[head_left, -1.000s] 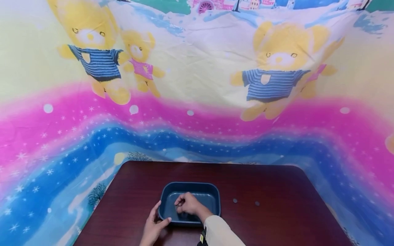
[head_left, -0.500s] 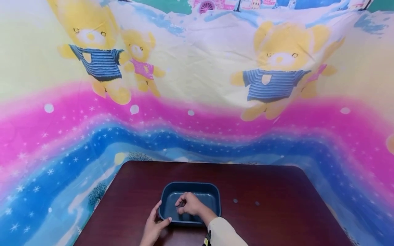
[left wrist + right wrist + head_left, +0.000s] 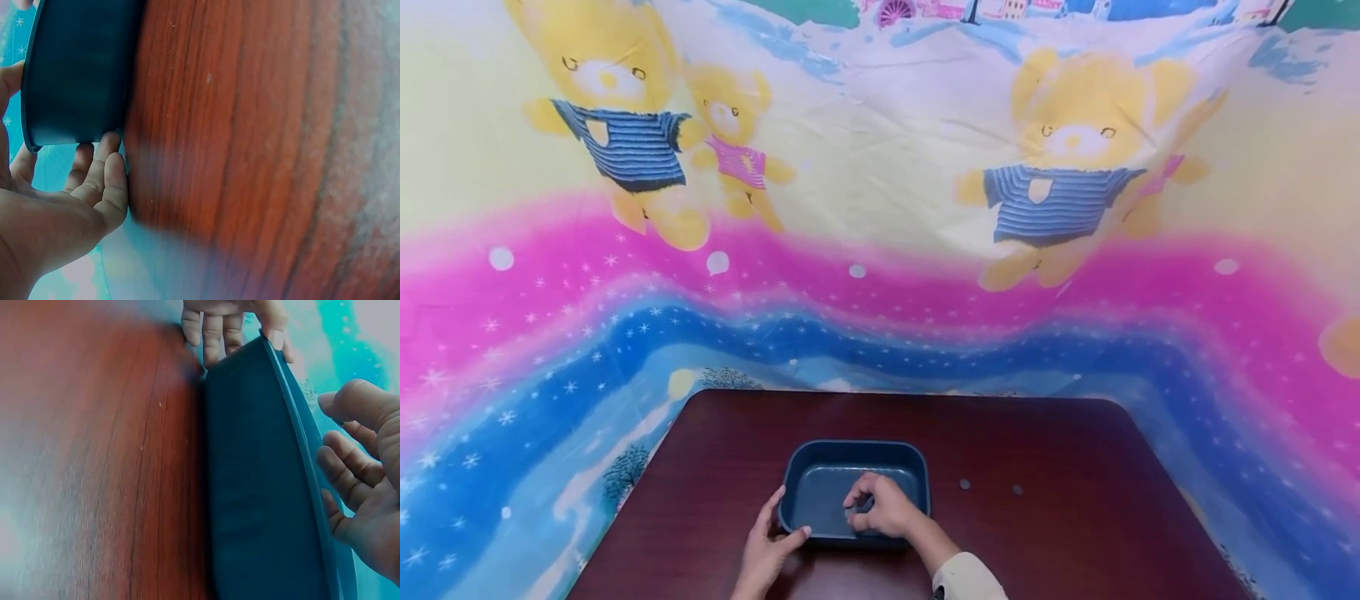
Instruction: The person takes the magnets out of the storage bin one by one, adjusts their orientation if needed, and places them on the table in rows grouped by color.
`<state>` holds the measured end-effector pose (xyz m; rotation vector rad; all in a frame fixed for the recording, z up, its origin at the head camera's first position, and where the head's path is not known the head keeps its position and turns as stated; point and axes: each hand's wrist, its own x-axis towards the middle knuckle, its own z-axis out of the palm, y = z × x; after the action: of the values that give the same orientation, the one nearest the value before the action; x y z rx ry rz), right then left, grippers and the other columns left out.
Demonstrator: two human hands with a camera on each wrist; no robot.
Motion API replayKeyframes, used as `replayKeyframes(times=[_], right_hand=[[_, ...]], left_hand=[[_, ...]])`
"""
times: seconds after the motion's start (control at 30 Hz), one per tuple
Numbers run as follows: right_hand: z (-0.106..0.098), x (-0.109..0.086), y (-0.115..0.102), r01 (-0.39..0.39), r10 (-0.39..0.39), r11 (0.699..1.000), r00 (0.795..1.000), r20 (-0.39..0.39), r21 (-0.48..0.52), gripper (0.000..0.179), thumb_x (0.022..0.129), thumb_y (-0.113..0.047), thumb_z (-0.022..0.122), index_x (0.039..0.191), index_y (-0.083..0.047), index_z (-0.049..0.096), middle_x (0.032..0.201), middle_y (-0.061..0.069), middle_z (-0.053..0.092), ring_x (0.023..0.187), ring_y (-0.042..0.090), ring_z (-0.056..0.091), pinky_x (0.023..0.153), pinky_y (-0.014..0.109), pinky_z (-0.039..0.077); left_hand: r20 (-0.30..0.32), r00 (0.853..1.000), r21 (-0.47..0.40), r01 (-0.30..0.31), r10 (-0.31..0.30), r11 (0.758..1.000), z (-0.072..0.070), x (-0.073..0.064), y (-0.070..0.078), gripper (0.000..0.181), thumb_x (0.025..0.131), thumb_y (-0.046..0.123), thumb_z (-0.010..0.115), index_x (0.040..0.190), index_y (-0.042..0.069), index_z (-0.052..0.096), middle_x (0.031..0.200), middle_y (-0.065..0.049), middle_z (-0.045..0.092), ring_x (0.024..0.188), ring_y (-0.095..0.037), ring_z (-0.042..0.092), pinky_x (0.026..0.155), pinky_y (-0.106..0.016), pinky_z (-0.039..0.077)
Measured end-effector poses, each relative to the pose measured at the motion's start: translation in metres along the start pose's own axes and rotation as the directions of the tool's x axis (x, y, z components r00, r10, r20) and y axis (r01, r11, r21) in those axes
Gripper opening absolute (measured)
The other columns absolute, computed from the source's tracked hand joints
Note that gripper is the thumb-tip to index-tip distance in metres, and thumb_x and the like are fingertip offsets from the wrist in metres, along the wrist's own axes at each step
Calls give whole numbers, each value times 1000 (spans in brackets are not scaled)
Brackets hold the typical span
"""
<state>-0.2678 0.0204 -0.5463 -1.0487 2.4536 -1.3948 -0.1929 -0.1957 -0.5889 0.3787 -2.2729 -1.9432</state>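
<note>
A deep dark blue rectangular box (image 3: 853, 448), open at the top, rests on the table. My left hand (image 3: 766, 546) holds its near left corner, thumb at the near rim and fingers along the left end. The left wrist view shows those fingertips (image 3: 111, 139) against the box's outer wall. Over the inside of the box, my right hand (image 3: 883, 507) pinches a small greyish disc like a coin (image 3: 850, 511) between thumb and fingers. In the right wrist view the fingers of the right hand (image 3: 369, 469) are above the rim, and the disc is mostly hidden there.
Two small grey coin-like discs, one nearer (image 3: 965, 484) and one farther right (image 3: 1017, 490), lie flat on the table right of the box. The dark red-brown wooden table (image 3: 1045, 442) has rounded far corners. A printed bear cloth (image 3: 880, 333) hangs behind it.
My right hand has shifted to the right over the box, with the small disc still pinched. The left hand keeps its place on the corner. The head view has turned slightly.
</note>
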Motion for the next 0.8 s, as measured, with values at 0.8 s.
replayKeyframes(times=[0.8], right_hand=[[-59,-54,5,-137,149,986,980,-132,94,14,76,-4,75,89,-5,69,88,2,59,78,22,57,66,27,46]], left_hand=[[31,999,3,20,-20,1000,-3,3,-3,81,77,15,77,144,10,33,124,-28,49,95,-27,56,70,-29,48]])
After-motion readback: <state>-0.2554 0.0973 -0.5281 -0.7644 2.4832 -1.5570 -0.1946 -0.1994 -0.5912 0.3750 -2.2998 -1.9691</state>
